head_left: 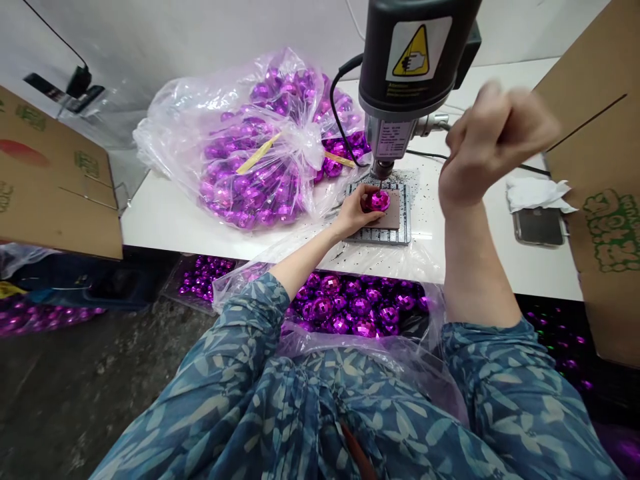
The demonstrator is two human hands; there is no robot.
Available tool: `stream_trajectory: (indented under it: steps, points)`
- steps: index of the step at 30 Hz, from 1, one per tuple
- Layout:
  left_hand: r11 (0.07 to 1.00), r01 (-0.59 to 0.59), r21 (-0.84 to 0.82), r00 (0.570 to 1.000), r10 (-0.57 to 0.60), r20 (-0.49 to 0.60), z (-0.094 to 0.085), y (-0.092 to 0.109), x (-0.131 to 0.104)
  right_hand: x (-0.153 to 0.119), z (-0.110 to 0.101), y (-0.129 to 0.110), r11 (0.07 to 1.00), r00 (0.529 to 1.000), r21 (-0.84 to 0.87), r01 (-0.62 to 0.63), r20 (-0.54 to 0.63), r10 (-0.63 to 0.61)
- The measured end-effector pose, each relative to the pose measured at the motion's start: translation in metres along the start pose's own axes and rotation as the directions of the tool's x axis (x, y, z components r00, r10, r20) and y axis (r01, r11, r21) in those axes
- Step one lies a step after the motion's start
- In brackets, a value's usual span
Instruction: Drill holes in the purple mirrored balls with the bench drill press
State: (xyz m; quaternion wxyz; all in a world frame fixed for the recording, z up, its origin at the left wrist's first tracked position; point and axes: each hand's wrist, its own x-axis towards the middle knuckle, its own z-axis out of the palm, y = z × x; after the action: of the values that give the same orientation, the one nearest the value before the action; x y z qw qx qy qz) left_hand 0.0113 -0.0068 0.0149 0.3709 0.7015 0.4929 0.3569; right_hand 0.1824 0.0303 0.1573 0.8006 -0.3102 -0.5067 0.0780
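Bench (165, 217) work seen from the head camera: the left hand (354, 212) pinches a purple faceted ball (377, 200) on the pad right under the drill press (415, 67), probably to steady it beneath the bit. That grip is closed round the ball. The right hand (493, 143) is raised beside the machine, fist curled and blurred; whether its grip holds a lever I cannot tell. A tied bag of balls (250, 153) lies behind.
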Motion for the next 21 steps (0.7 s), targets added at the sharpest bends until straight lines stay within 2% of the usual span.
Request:
stream_trajectory:
  steps: [2, 4, 7, 8, 9, 10, 11, 12, 13, 14, 15, 16, 17, 18, 19, 20, 21]
  points:
    - [1.000, -0.001, -0.007, 1.000, 0.001, -0.013, 0.002, 0.000, 0.000, 0.030, 0.018, -0.007, 0.999, 0.999, 0.042, -0.027, -0.025, 0.028]
    - [1.000, 0.012, -0.007, 0.999, -0.013, -0.043, 0.002, 0.004, -0.003, 0.055, 0.033, -0.011, 0.988, 0.989, 0.058, -0.141, -0.030, 0.143]
    - [0.999, 0.032, 0.038, 0.996, -0.028, -0.088, -0.014, 0.020, -0.020, 0.075, 0.043, -0.013, 0.958, 0.960, 0.064, -0.280, 0.007, 0.280]
    - [0.997, 0.034, 0.064, 0.999, -0.031, -0.038, -0.024, 0.029, -0.030, 0.076, 0.043, -0.012, 0.957, 0.960, 0.071, -0.282, 0.018, 0.281]
    - [0.995, 0.035, 0.094, 0.997, -0.041, 0.066, -0.037, 0.039, -0.041, 0.076, 0.043, -0.011, 0.960, 0.964, 0.082, -0.268, 0.017, 0.267]
    - [0.992, 0.035, 0.125, 0.967, -0.065, 0.247, -0.050, 0.050, -0.052, 0.075, 0.042, -0.010, 0.965, 0.970, 0.095, -0.243, 0.010, 0.243]
    - [0.987, 0.031, 0.160, 0.875, -0.104, 0.472, -0.063, 0.060, -0.063, 0.074, 0.040, -0.008, 0.970, 0.976, 0.106, -0.219, 0.008, 0.220]
    - [0.980, 0.020, 0.198, 0.739, -0.148, 0.657, -0.075, 0.069, -0.072, 0.073, 0.039, -0.005, 0.974, 0.981, 0.114, -0.194, 0.006, 0.194]
    - [0.974, 0.001, 0.227, 0.610, -0.180, 0.772, -0.085, 0.076, -0.078, 0.072, 0.038, -0.002, 0.978, 0.985, 0.119, -0.170, 0.004, 0.171]
    - [0.970, -0.020, 0.244, 0.537, -0.195, 0.820, -0.092, 0.080, -0.080, 0.072, 0.037, 0.000, 0.982, 0.989, 0.120, -0.149, 0.004, 0.149]
    - [0.966, -0.038, 0.255, 0.549, -0.193, 0.813, -0.096, 0.080, -0.077, 0.072, 0.037, 0.003, 0.984, 0.991, 0.120, -0.133, 0.008, 0.133]
    - [0.961, -0.051, 0.270, 0.635, -0.178, 0.752, -0.097, 0.077, -0.070, 0.072, 0.037, 0.004, 0.986, 0.992, 0.115, -0.124, 0.013, 0.124]
    - [0.952, -0.054, 0.301, 0.760, -0.156, 0.631, -0.096, 0.071, -0.058, 0.072, 0.036, 0.005, 0.987, 0.992, 0.107, -0.123, 0.014, 0.122]
    - [0.937, -0.040, 0.348, 0.875, -0.136, 0.465, -0.094, 0.062, -0.042, 0.072, 0.036, 0.005, 0.987, 0.991, 0.097, -0.131, 0.011, 0.130]
    - [0.909, -0.003, 0.416, 0.956, -0.119, 0.267, -0.090, 0.052, -0.023, 0.072, 0.036, 0.004, 0.986, 0.990, 0.085, -0.143, 0.008, 0.143]
    - [0.873, 0.057, 0.484, 0.990, -0.113, 0.088, -0.086, 0.041, -0.003, 0.072, 0.036, 0.002, 0.985, 0.988, 0.072, -0.156, 0.001, 0.156]
    - [0.832, 0.129, 0.539, 0.991, -0.124, -0.046, -0.083, 0.030, 0.017, 0.071, 0.036, 0.000, 0.985, 0.986, 0.057, -0.166, -0.004, 0.166]
